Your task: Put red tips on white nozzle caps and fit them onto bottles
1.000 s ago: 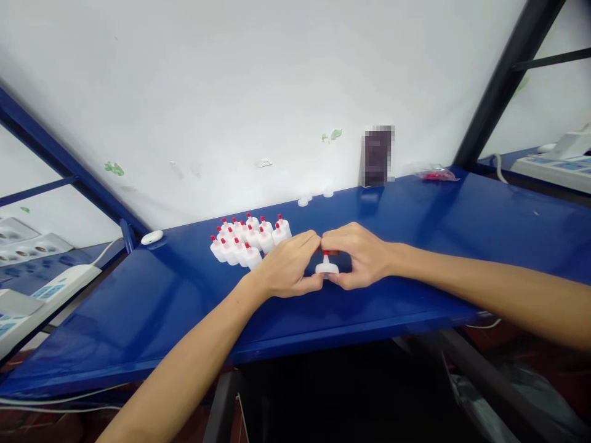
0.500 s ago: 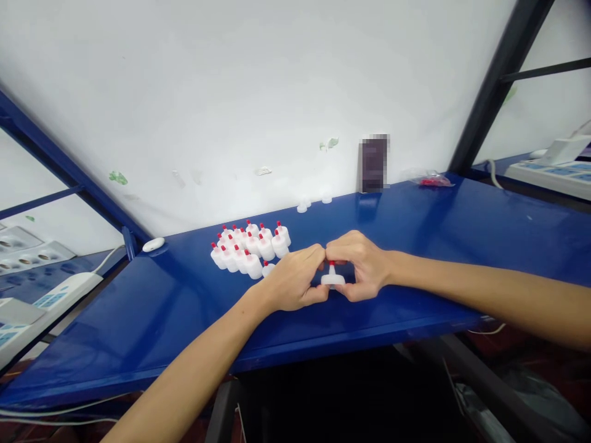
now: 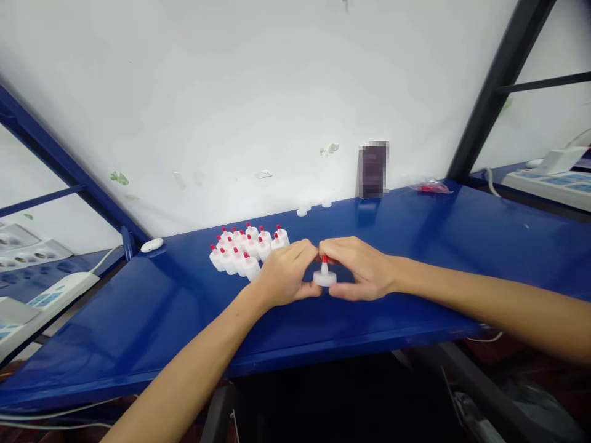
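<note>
A white nozzle cap (image 3: 324, 279) with a red tip stands upright, held in the air between my two hands over the blue table. My left hand (image 3: 287, 275) curls in from the left, its thumb against the cap's wide base. On the other side, my right hand (image 3: 362, 269) arches over with the fingers by the red tip and the thumb low by the base's right edge. The fingertips behind the cap are partly hidden. Left of my left hand, several white bottles (image 3: 250, 268) with red-tipped nozzles are grouped upright; my hand covers part of the group.
Small white round pieces (image 3: 301, 211) lie along the wall. A dark, pixelated phone-like slab (image 3: 373, 171) leans there too. Right of it is a clear bag with red bits (image 3: 431, 187). A white oval case (image 3: 152, 245) sits at the table's (image 3: 184, 326) left rear.
Both hands and the cap have shifted slightly left. My right thumb has moved off the base a little, showing more of the cap. The view has tilted slightly.
</note>
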Action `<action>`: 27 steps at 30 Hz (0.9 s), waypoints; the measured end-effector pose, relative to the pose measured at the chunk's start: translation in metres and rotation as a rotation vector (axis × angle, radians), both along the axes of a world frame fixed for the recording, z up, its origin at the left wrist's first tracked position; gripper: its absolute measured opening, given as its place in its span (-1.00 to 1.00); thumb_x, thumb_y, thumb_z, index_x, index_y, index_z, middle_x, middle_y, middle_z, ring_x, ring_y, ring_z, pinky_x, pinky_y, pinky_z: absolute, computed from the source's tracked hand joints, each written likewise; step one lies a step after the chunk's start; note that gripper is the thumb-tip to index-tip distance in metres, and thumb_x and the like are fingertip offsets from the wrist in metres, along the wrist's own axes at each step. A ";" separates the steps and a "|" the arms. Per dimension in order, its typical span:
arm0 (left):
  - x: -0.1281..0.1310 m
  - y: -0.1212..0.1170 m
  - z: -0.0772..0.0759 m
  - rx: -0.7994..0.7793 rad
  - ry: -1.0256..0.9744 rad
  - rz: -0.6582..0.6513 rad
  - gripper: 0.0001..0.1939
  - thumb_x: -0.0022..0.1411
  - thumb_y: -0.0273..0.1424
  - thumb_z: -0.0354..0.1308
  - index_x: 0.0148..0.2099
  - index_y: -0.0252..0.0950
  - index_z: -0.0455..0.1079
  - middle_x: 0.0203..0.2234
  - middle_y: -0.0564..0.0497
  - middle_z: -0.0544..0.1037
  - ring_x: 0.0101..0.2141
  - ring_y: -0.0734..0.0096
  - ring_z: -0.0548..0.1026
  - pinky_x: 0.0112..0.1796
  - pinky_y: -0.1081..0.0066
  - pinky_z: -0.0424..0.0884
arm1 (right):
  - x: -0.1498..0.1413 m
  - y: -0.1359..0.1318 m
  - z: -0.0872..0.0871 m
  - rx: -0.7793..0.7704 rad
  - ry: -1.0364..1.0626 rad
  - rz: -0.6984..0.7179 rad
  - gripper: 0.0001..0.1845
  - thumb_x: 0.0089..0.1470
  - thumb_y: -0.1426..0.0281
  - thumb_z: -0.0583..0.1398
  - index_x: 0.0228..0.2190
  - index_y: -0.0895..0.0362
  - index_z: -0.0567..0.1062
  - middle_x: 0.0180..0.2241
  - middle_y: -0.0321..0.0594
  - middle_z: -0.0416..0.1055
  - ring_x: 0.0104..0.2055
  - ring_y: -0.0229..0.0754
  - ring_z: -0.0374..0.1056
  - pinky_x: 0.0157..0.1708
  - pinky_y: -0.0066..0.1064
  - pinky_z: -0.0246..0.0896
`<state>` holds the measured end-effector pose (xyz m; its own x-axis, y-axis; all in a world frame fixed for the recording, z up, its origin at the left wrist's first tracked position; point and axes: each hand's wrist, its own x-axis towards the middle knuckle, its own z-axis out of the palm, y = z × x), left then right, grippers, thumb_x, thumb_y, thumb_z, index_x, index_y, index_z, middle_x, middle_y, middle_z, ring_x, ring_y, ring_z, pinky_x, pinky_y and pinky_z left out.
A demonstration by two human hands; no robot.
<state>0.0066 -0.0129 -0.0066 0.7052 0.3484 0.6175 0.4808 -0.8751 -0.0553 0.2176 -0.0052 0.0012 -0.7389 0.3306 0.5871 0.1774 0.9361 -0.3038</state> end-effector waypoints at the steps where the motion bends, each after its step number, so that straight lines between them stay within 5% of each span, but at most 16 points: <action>1: -0.003 0.000 0.003 0.061 0.009 0.015 -0.86 0.26 -0.28 -0.01 -0.31 -0.22 0.19 -0.49 0.04 0.33 -0.49 0.34 0.32 -0.48 0.37 0.20 | -0.002 0.001 0.003 -0.026 0.001 -0.009 -0.64 0.24 0.09 0.07 -0.43 0.06 0.14 -0.49 -0.37 0.16 -0.49 -0.29 0.03 -0.46 -0.40 -0.03; 6: -0.024 0.001 0.026 0.194 -0.055 0.043 -0.70 0.29 -0.18 0.02 -0.08 -0.28 0.34 -0.38 -0.03 0.45 -0.42 0.33 0.39 -0.43 0.36 0.32 | -0.018 0.014 0.023 -0.193 0.109 -0.141 -0.72 0.34 0.25 -0.01 -0.40 0.09 0.24 -0.50 -0.37 0.21 -0.48 -0.30 0.10 -0.43 -0.41 0.00; 11: -0.057 0.011 0.044 0.246 -0.358 0.294 -0.66 0.39 -0.22 -0.09 0.03 -0.29 0.34 -0.41 0.01 0.43 -0.45 0.39 0.39 -0.37 0.35 0.35 | -0.053 0.027 0.034 -0.059 -0.110 -0.215 -0.79 0.29 0.31 0.01 -0.37 0.12 0.30 -0.52 -0.32 0.27 -0.51 -0.28 0.11 -0.45 -0.38 -0.09; 18: -0.073 0.021 0.049 0.237 -0.432 0.423 -0.70 0.40 -0.25 -0.07 0.04 -0.27 0.32 -0.48 0.07 0.36 -0.47 0.40 0.37 -0.38 0.37 0.32 | -0.097 0.022 0.028 0.041 -0.391 -0.207 -0.72 0.30 0.29 -0.01 -0.28 0.17 0.41 -0.56 -0.25 0.31 -0.58 -0.27 0.06 -0.51 -0.36 -0.16; 27: -0.067 0.020 0.047 0.180 -0.376 0.445 -0.75 0.34 -0.33 -0.02 -0.01 -0.29 0.35 -0.49 0.10 0.36 -0.50 0.45 0.33 -0.40 0.41 0.26 | -0.101 0.014 0.024 0.096 -0.534 -0.281 -0.66 0.34 0.25 -0.03 -0.25 0.18 0.44 -0.46 -0.15 0.43 -0.51 -0.21 0.25 -0.52 -0.37 -0.15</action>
